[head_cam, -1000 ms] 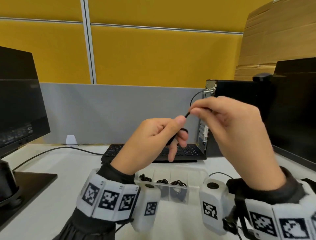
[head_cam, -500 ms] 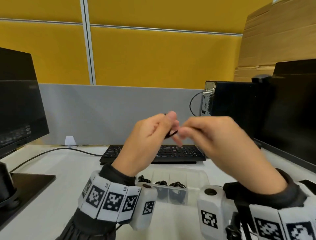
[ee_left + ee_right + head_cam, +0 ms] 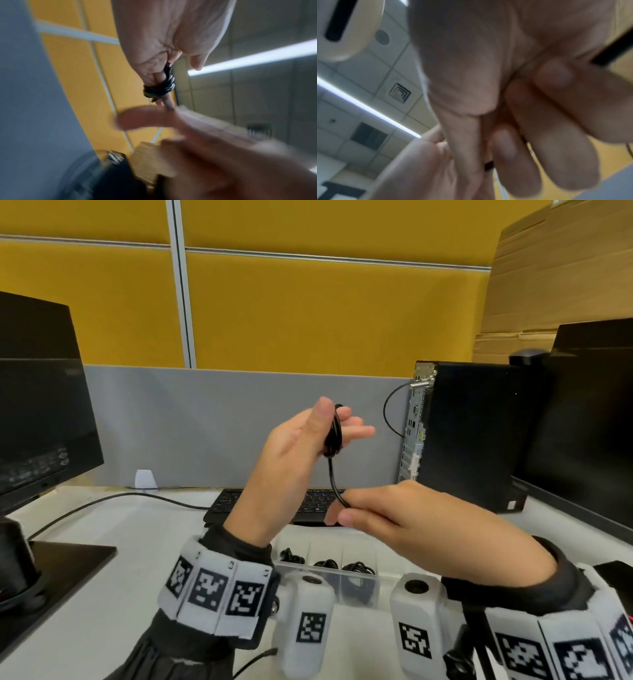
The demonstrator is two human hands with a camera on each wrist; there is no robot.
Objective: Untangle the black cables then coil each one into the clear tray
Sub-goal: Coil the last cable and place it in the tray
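Fingers (image 3: pixel 349 429) wrapped in black cable (image 3: pixel 333 436); tail drops to right hand (image 3: pixel 411 522).

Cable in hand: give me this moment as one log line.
left hand: cable looped round fingers | right hand: pinches loose end | tray: three coils in

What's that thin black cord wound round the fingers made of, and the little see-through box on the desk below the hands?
The black cable looks like a rubber or soft plastic sheath: it bends into tight loops and shows faint glossy highlights in the left wrist view. Whatever is inside is hidden. The clear tray seems to be rigid transparent plastic: the coiled cables inside show through its wall, and its rim catches light.
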